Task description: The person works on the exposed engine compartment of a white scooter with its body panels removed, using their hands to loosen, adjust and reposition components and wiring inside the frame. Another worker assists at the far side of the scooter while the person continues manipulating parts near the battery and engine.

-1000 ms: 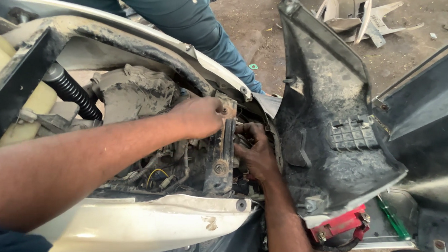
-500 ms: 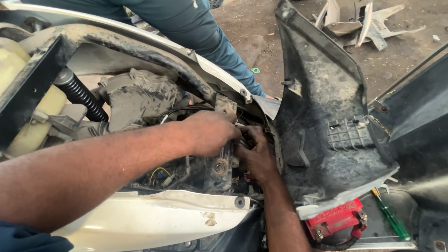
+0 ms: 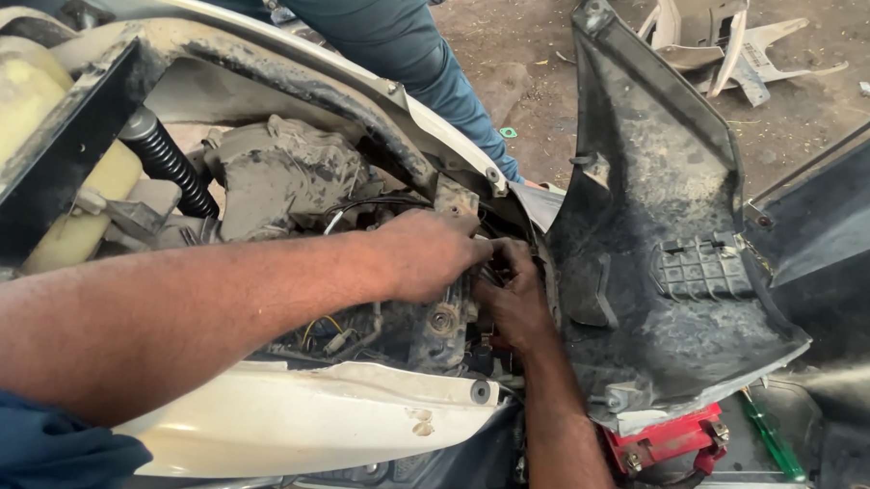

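Item: my left hand (image 3: pixel 433 256) and right hand (image 3: pixel 516 304), close together, fingers curled on grimy engine parts (image 3: pixel 428 322) inside the opened scooter; exact grip I cannot tell. Risk, I judge: yellow wiring (image 3: pixel 324 325) snagged, black panel (image 3: pixel 648 266) crowding.

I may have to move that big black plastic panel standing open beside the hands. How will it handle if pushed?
The black panel looks thin for its width, so it would probably flex and feel light. Its dusty coat may make it slippery. It stands tilted, close by the right hand, so a push might swing or tip it. The left hand is further from it.
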